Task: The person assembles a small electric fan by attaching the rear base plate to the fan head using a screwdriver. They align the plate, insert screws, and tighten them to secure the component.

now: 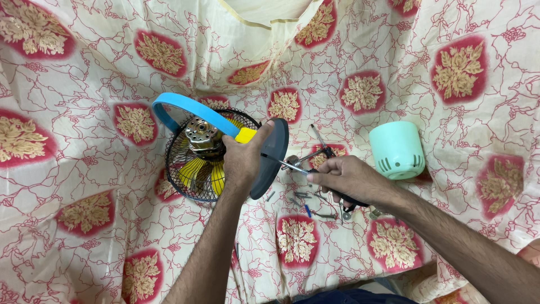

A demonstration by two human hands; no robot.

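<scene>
Head view: left hand [243, 160] grips the fan's grey round base [271, 160], while right hand [349, 179], at three o'clock, clasps a screwdriver [288, 165] against it.

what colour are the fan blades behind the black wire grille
Yellow. The fan blades show through the black wire grille in the head view.

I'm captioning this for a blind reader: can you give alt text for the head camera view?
A left hand grips a small fan with a black grille, yellow blades and grey round base, while the right hand drives a screwdriver into the base. Loose screws and a mint-green housing lie on floral cloth.
</scene>
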